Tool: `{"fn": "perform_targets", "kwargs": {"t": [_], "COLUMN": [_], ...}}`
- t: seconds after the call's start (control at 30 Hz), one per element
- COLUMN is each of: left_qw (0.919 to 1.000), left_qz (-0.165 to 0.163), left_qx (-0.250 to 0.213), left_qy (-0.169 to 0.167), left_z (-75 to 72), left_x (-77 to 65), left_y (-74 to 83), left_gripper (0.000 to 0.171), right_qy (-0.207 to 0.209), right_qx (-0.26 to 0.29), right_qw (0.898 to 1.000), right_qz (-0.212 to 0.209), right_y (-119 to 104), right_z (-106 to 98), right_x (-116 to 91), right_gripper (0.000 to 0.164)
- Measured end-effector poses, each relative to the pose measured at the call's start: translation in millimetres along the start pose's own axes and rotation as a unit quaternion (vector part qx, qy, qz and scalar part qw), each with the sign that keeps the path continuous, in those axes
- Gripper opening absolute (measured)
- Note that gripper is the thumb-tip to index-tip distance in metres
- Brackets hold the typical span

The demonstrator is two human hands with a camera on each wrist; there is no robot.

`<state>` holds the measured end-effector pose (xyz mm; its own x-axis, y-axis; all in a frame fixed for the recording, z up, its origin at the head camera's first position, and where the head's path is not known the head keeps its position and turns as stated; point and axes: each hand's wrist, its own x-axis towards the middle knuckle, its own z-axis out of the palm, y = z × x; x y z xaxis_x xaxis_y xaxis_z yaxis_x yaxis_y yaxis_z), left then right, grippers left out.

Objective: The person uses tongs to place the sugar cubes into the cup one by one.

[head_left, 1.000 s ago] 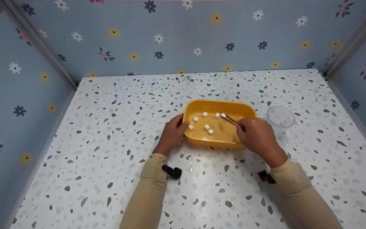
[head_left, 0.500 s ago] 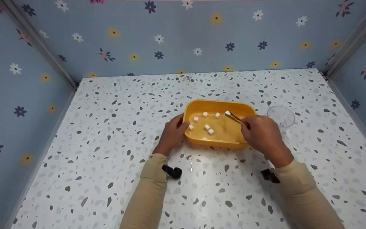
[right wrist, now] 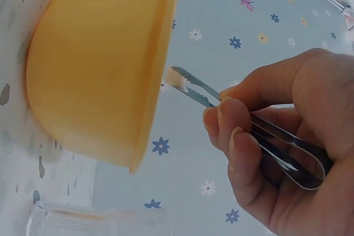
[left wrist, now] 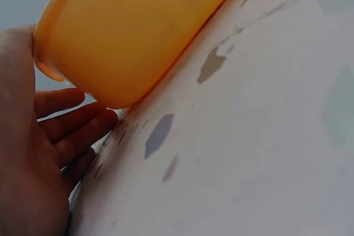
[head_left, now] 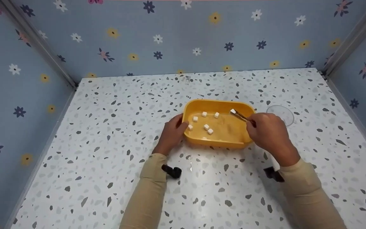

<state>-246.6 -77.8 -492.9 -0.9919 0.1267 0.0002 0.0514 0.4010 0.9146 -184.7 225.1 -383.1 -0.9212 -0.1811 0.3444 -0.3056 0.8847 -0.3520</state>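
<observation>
"At the L end of the yellow tub (head_left: 214, 144), what's the L hand (head_left: 172, 132) doing?"

"Gripping it. Thumb's over the rim, fingers bent a bit vs. the outer wall, slight gaps btwn them."

"And the R hand (head_left: 270, 132)?"

"Curled round small metal tongs (head_left: 241, 116), thumb one side, fingers the other. Tips are pinched on one white cube (head_left: 233, 111)."

"Where's that cube exactly?"

"Over the R part of the tub, toward the far wall. R wrist view has it clear of the floor, approx. rim height."

"Other cubes?"

"Six loose cubes (head_left: 206, 127) on the tub floor, mostly L half + middle. Two of 'em sit v. close together nr the middle; one's right by the L thumb."

"Anything nr the R hand?"

"Clear cup (right wrist: 99, 224), just off the tub's R end, partly behind the hand in head view. Can't tell what's in it."

"Surroundings, quick?"

"White speckled tabletop (head_left: 106, 152), blue flowered panels (head_left: 183, 35) at back + sides. Tan sleeves (head_left: 146, 194) on both arms, w/ a black fitting (head_left: 172, 171) at the L wrist."
</observation>
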Motion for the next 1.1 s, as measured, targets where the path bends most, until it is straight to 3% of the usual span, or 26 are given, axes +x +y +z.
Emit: {"fn": "perform_targets", "kwargs": {"t": [0.47,0.87,1.1], "left_qw": [1.0000,0.9997,1.0000], "left_qz": [0.006,-0.023,-0.005], "left_qx": [-0.003,-0.004,0.002], "left_qy": [0.003,0.005,0.004], "left_z": [0.4,2.3,1.3], "left_x": [-0.2,0.0,1.1], "left_y": [0.5,0.7,-0.7], "left_gripper": [0.050,0.053,0.053], "right_qy": [0.020,0.004,0.012], "right_qx": [-0.014,-0.010,-0.007], "right_qw": [1.000,1.000,0.999], "right_qz": [0.004,0.029,0.044], "right_y": [1.3,4.1,8.4], "right_z": [-11.0,-19.8,-27.7], "right_x": [-2.0,-2.9,-2.7], "right_gripper": [0.016,0.020,0.019]}}
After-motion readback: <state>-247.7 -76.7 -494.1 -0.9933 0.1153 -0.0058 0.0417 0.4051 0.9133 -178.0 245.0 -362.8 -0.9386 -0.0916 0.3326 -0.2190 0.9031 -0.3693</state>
